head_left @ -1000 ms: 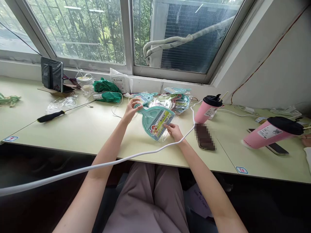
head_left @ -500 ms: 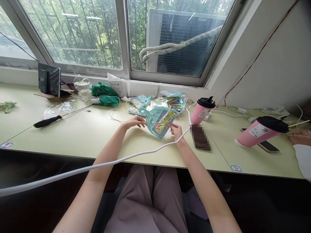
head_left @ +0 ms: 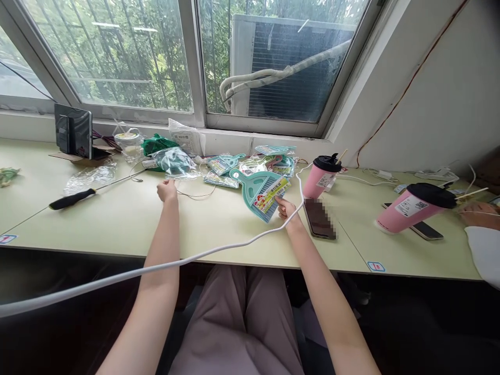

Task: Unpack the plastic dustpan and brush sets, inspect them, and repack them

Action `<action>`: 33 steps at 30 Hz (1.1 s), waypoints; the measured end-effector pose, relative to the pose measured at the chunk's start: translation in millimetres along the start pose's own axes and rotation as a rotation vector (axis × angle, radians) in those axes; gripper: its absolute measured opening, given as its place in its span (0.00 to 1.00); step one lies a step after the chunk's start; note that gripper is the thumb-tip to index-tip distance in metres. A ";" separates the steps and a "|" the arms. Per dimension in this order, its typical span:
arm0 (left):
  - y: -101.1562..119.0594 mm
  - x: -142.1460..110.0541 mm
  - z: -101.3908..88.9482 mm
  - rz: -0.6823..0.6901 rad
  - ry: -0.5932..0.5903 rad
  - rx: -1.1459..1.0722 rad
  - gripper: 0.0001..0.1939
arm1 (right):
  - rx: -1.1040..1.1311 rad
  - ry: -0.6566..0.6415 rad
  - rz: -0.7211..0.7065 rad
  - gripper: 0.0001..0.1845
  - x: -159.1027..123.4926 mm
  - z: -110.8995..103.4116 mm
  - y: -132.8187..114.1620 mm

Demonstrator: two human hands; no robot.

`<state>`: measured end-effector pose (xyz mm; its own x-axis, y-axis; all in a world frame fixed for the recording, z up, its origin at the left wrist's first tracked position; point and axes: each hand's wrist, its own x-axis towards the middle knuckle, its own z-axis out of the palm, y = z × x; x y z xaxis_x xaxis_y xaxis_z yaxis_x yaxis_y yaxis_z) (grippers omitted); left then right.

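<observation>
My right hand [head_left: 285,208] pinches the lower corner of a teal mini dustpan and brush set [head_left: 258,187] with a colourful label, holding it tilted just above the pale green table [head_left: 117,219]. My left hand [head_left: 167,190] is out to the left with its fingers closed, apparently on the edge of a clear plastic wrapper [head_left: 175,162] that lies over green items by the window. Between my hands the tabletop is bare apart from a thin wire [head_left: 195,195].
More packaged dustpan sets [head_left: 269,160] are piled behind. A pink lidded cup [head_left: 322,177] and a phone [head_left: 318,219] sit right of my right hand. A second pink cup [head_left: 410,212] and another person's hand [head_left: 478,214] are at far right. A black-handled screwdriver [head_left: 72,198] lies left; a white cable [head_left: 195,255] crosses my arms.
My left hand has left the dustpan's handle and moved left, drawing the clear wrapper away. The right hand keeps the dustpan set, now bare of its wrapper, shifted slightly right.
</observation>
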<state>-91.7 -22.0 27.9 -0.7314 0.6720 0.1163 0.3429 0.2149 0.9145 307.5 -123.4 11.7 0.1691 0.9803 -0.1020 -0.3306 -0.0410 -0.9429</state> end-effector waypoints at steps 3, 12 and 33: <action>1.1 -8.9 -1.4 -0.154 0.203 0.122 0.13 | 0.065 -0.025 0.005 0.22 3.9 0.9 2.6; 45.8 -76.1 17.3 0.398 -0.218 -0.279 0.23 | 0.020 -0.056 -0.025 0.21 6.9 3.8 10.5; 30.8 -114.6 66.3 0.388 -1.010 -0.294 0.26 | -0.903 0.256 -0.150 0.19 -0.6 4.4 4.6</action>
<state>41.7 -45.4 17.0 0.2540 0.9526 0.1677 0.1938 -0.2199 0.9561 301.8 -123.3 8.9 0.3851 0.9199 0.0746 0.5353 -0.1568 -0.8300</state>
